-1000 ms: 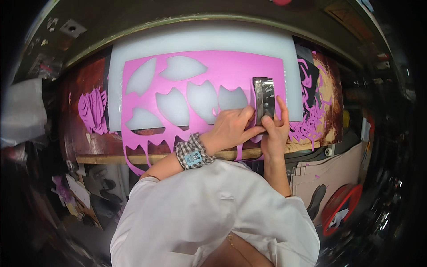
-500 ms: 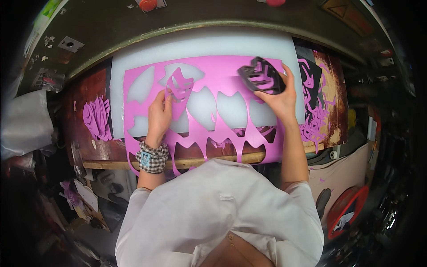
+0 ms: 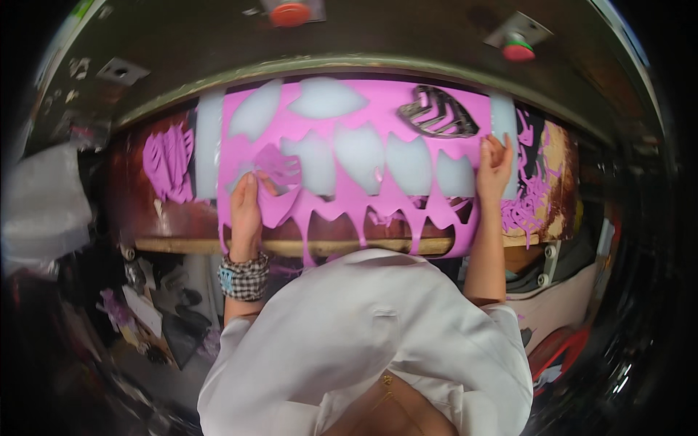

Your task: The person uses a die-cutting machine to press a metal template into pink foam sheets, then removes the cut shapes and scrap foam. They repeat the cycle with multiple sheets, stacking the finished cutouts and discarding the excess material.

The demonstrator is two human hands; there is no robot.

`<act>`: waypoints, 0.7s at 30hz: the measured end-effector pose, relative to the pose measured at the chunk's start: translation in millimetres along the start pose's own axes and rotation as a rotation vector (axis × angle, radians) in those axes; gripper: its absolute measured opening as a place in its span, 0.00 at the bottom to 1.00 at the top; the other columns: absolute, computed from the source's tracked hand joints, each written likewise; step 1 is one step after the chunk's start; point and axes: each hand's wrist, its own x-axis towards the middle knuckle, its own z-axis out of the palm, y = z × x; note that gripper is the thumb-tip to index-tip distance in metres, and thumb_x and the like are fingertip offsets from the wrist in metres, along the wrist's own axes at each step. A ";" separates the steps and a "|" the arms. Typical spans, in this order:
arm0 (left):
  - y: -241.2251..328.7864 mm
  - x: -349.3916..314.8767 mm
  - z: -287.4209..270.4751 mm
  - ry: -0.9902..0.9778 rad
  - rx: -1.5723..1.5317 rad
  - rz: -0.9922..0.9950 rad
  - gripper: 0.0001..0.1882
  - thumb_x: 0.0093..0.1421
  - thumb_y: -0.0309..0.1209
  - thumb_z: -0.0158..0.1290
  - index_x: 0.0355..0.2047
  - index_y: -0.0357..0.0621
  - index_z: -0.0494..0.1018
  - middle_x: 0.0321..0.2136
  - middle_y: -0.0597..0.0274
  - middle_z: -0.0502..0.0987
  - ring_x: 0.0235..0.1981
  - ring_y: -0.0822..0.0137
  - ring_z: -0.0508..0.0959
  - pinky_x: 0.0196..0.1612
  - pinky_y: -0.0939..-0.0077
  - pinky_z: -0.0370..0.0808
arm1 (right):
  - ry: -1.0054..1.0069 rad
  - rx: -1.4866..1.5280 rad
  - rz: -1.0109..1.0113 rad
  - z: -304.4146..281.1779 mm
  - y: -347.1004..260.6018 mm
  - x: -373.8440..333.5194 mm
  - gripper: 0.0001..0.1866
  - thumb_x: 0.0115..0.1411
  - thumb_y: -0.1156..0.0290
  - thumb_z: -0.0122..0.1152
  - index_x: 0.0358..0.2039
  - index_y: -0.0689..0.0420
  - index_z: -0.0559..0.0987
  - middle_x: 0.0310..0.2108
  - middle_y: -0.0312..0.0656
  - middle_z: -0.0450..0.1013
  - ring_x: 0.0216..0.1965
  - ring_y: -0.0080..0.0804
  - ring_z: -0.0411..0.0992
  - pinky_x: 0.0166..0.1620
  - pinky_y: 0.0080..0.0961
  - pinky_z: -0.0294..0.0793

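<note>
My left hand [image 3: 247, 207] is closed on a slotted pink cut-out piece [image 3: 280, 166], pinched between thumb and fingers. It hovers over the left part of a large pink sheet [image 3: 407, 109] full of leaf-shaped holes. My right hand [image 3: 496, 167] is at the sheet's right edge, fingers curled and pinching that edge. Beyond it, the black cutting die [image 3: 440, 112], with slanted bars inside its pointed outline, lies on an uncut part of the sheet. A pale board [image 3: 211, 145] shows under the sheet and through its holes.
At the left, a stack of pink cut pieces [image 3: 167, 163] sits on the dark red table [image 3: 156, 221]. Tangled pink scraps [image 3: 527, 207] lie at the right. A dark green machine beam [image 3: 392, 36] with red buttons spans the far side. A wooden strip [image 3: 196, 247] edges the table's front.
My right hand has let go of the die, which now lies on the sheet, and has moved to the sheet's right edge. My left hand has come lower and nearer with the pink piece.
</note>
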 end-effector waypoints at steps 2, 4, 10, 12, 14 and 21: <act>-8.0 -14.1 -11.6 0.018 0.293 0.140 0.16 0.69 0.34 0.37 0.36 0.36 0.72 0.24 0.62 0.75 0.27 0.70 0.73 0.34 0.76 0.70 | 0.033 -0.319 -0.151 -6.0 -13.6 -2.6 0.37 0.61 0.67 0.57 0.64 0.63 0.49 0.53 0.54 0.65 0.54 0.41 0.66 0.58 0.33 0.62; -18.2 -26.1 -15.5 0.060 0.587 0.268 0.14 0.68 0.33 0.40 0.36 0.36 0.72 0.23 0.59 0.75 0.26 0.71 0.73 0.32 0.75 0.69 | 0.161 -0.390 -0.419 -3.9 -43.4 8.1 0.38 0.62 0.64 0.55 0.64 0.66 0.48 0.56 0.58 0.61 0.57 0.46 0.62 0.61 0.37 0.57; -50.1 -33.0 3.4 0.257 0.603 0.405 0.10 0.65 0.32 0.46 0.38 0.38 0.72 0.20 0.54 0.74 0.18 0.67 0.72 0.23 0.71 0.67 | 0.465 -0.556 -0.583 12.5 -110.4 17.6 0.47 0.65 0.43 0.32 0.62 0.78 0.36 0.62 0.78 0.30 0.66 0.67 0.30 0.66 0.47 0.33; -54.2 -33.1 6.3 0.252 0.622 0.455 0.11 0.65 0.34 0.45 0.39 0.39 0.71 0.20 0.52 0.74 0.18 0.62 0.74 0.23 0.68 0.68 | 0.484 -0.506 -0.583 11.1 -104.0 -0.5 0.49 0.65 0.41 0.26 0.61 0.79 0.33 0.61 0.80 0.25 0.66 0.68 0.25 0.66 0.49 0.29; -54.5 -35.3 6.4 0.233 0.798 0.342 0.12 0.66 0.35 0.45 0.39 0.40 0.71 0.21 0.49 0.75 0.20 0.56 0.75 0.24 0.64 0.68 | 0.496 -0.503 -0.652 3.0 -93.6 -15.8 0.48 0.65 0.42 0.29 0.62 0.77 0.33 0.62 0.79 0.26 0.66 0.68 0.25 0.66 0.51 0.28; -55.0 -49.3 8.0 0.196 0.707 0.475 0.13 0.66 0.38 0.44 0.40 0.40 0.69 0.23 0.45 0.73 0.24 0.51 0.74 0.28 0.61 0.68 | 0.346 -0.606 -0.575 -65.1 -65.6 -46.3 0.45 0.62 0.50 0.49 0.64 0.70 0.42 0.65 0.68 0.37 0.67 0.61 0.37 0.66 0.46 0.40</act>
